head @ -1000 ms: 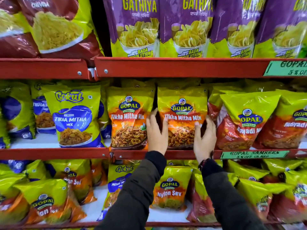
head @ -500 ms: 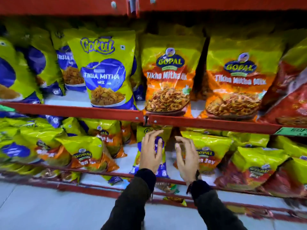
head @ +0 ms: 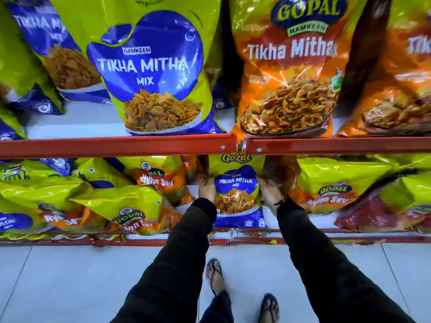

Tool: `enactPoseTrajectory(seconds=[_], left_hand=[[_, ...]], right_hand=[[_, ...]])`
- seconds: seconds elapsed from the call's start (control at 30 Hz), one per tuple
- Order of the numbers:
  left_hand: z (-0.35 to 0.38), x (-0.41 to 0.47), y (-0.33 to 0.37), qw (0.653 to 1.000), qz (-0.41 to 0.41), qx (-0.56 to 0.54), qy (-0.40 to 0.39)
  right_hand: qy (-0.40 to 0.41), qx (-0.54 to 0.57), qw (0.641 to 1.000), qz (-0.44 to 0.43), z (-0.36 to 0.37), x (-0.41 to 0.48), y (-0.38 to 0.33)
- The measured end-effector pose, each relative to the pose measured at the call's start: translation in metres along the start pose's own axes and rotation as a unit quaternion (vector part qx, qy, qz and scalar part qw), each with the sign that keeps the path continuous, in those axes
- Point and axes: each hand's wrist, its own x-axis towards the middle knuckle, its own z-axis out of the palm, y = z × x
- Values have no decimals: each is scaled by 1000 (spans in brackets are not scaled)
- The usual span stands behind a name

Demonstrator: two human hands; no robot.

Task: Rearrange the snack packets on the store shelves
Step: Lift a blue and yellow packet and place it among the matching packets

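A small yellow-and-blue Tikha Mitha Mix packet [head: 236, 190] stands upright on the lower shelf [head: 300, 221], between orange Nylon Sev packets. My left hand [head: 207, 189] presses against its left edge and my right hand [head: 270, 192] against its right edge, so both hands grip it from the sides. The fingertips are hidden behind the packet and under the upper shelf rail. Both sleeves are dark.
A red shelf rail [head: 116, 145] runs just above my hands. Above it stand a large blue Tikha Mitha Mix packet [head: 151, 71] and an orange Gopal packet [head: 289, 73]. Nylon Sev packets [head: 331, 190] crowd both sides. Grey floor tiles [head: 70, 283] and my sandalled feet lie below.
My view dropped and moved closer to the lower shelf. Both hands went from hovering open in front of that shelf to clasping the sides of the small Tikha Mitha Mix packet.
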Motion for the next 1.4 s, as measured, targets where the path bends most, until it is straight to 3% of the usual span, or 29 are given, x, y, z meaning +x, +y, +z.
enactPoseTrajectory(seconds=[0.3, 0.67, 0.87, 1.0, 1.17, 1.4], left_hand=[[-5, -35, -16, 987, 89, -131, 4], [-52, -181, -44, 965, 178, -194, 23], [-80, -245, -9, 910, 310, -275, 18], [-96, -280, 28, 879, 364, -308, 8], [-114, -310, 68, 862, 371, -346, -14], [-116, -322, 84, 855, 346, -385, -31]], right_hand=[[107, 75, 989, -74, -5, -42, 15], [88, 177, 968, -152, -26, -184, 26], [23, 234, 938, -255, -43, -258, -17], [36, 292, 906, -305, -53, -293, -56], [87, 334, 872, -346, -59, -320, -95], [93, 343, 861, -363, -63, -327, -113]])
